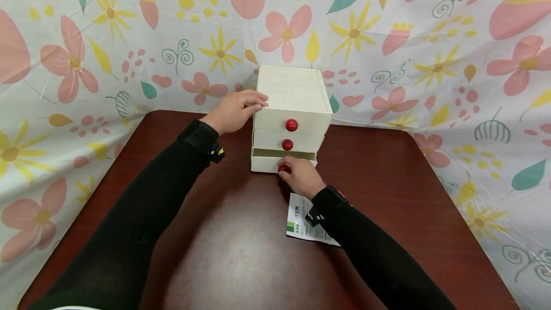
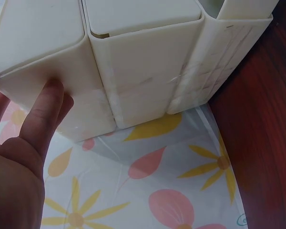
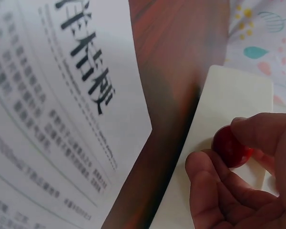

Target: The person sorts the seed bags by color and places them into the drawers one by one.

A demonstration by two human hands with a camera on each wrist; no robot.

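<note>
A cream three-drawer box with round red knobs stands at the back of the table. Its bottom drawer is pulled partly out, and the inside I can see shows no contents. My right hand pinches that drawer's red knob between thumb and fingers. My left hand rests against the upper left side of the box, its fingers fairly straight. In the left wrist view, its fingertips touch the side wall of the top section. The upper two drawers look closed in the head view.
A white printed packet lies flat on the dark red table, partly under my right wrist. Behind the table hangs a flowered cloth, close to the back of the box.
</note>
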